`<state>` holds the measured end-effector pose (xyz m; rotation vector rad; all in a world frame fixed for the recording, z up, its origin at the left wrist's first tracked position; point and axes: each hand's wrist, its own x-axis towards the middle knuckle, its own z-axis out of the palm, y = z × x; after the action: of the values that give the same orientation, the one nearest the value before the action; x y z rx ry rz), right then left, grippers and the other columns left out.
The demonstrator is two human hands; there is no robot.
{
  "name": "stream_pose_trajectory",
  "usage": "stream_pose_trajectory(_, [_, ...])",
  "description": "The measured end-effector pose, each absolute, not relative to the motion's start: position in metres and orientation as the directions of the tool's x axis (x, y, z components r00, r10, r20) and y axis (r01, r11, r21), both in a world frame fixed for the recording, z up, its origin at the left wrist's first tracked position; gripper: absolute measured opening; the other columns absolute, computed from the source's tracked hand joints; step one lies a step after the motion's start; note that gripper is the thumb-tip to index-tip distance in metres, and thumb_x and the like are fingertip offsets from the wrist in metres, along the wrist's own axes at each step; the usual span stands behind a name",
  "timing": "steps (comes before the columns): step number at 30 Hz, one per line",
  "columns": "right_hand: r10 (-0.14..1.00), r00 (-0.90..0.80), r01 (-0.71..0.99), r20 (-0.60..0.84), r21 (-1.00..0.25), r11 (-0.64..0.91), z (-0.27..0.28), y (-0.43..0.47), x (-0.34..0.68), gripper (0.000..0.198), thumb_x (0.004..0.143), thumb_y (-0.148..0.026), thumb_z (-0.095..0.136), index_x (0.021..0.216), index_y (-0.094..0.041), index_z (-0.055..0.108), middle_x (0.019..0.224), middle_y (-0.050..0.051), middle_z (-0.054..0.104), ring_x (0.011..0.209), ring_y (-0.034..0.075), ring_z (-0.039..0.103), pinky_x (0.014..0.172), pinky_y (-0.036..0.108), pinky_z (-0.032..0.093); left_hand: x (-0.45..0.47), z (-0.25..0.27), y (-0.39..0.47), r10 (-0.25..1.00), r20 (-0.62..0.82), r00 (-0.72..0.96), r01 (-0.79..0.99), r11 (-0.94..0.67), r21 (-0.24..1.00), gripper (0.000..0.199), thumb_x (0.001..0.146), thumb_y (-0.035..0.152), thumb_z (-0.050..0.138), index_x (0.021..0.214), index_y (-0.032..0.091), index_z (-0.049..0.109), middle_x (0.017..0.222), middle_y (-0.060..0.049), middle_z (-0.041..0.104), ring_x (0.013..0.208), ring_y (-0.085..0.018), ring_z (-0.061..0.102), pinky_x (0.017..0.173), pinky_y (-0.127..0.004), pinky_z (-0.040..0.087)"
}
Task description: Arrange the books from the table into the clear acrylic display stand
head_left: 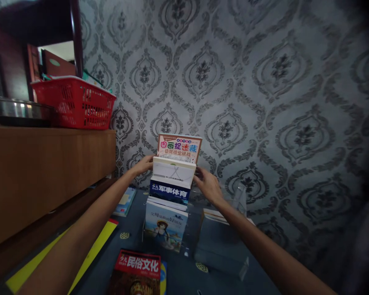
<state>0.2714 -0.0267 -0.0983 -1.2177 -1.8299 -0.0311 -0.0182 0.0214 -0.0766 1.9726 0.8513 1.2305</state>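
Note:
Several books stand in stepped rows in a clear display rack. At the back is a picture book with colourful lettering, and in front of it a white book. My left hand is closed at the white book's left edge, its fingertips partly hidden. My right hand grips the right edge, fingers reaching behind it. Whether they also touch the picture book, I cannot tell. Lower in the rack are a dark blue book and a light blue book with a girl on its cover.
A red-topped book lies in front on the dark tablecloth. Another clear rack holding books stands to the right. Left are a yellow sheet, a blue book and a wooden cabinet bearing a red basket.

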Motion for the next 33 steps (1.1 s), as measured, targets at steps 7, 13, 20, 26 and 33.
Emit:
stream_pose_trajectory(7, [0.621,-0.104,0.562,0.777,-0.470,0.681,-0.099,-0.071,0.266,0.041,0.093,-0.046,0.042,0.107,-0.017,0.066,0.105,0.012,0.072,0.096,0.026,0.066,0.083,0.039,0.051,-0.033,-0.081,-0.021,0.793,0.607,0.063,0.146,-0.608,0.780,0.043,0.078,0.057,0.060,0.089,0.016,0.060,0.081,-0.002,0.063,0.076,-0.014,0.059,0.061,-0.021,0.047])
stream_pose_trajectory(13, [0.667,-0.079,0.555,0.741,-0.523,0.646,-0.097,-0.069,0.255,0.037,0.084,-0.052,0.053,0.094,-0.018,0.063,0.069,0.002,0.064,0.063,0.019,0.060,0.060,0.029,0.045,-0.028,-0.085,-0.043,0.792,0.553,0.258,0.209,-0.605,0.768,0.041,0.072,0.050,0.070,0.092,0.017,0.057,0.062,0.007,0.050,0.051,-0.008,0.046,0.047,-0.019,0.035])
stream_pose_trajectory(20, [0.760,-0.098,0.557,0.642,-0.598,0.577,-0.093,-0.041,0.253,0.024,0.082,-0.042,0.055,0.080,-0.019,0.063,0.061,0.001,0.064,0.057,0.019,0.061,0.056,0.028,0.044,-0.020,-0.083,-0.018,0.788,0.529,0.314,0.416,-0.616,0.669,0.032,0.069,0.046,0.065,0.077,0.017,0.053,0.058,0.005,0.049,0.049,-0.010,0.046,0.045,-0.022,0.033])
stream_pose_trajectory(26, [0.784,-0.018,0.512,0.621,-0.668,0.541,-0.104,-0.036,0.251,0.026,0.079,-0.033,0.057,0.101,-0.019,0.055,0.063,-0.001,0.066,0.059,0.020,0.064,0.061,0.031,0.050,-0.018,-0.085,-0.011,0.758,0.613,0.221,0.591,-0.605,0.534,0.027,0.071,0.041,0.064,0.070,0.019,0.050,0.062,0.003,0.056,0.058,-0.014,0.053,0.053,-0.024,0.036])
stream_pose_trajectory(33, [0.739,-0.025,0.487,0.673,-0.637,0.597,-0.111,-0.038,0.250,0.014,0.079,-0.037,0.052,0.077,-0.023,0.050,0.065,0.000,0.064,0.061,0.018,0.061,0.060,0.029,0.045,-0.020,-0.089,-0.009,0.808,0.553,0.201,0.532,-0.564,0.631,0.032,0.074,0.045,0.067,0.076,0.021,0.047,0.055,0.006,0.057,0.045,-0.012,0.052,0.046,-0.023,0.039])
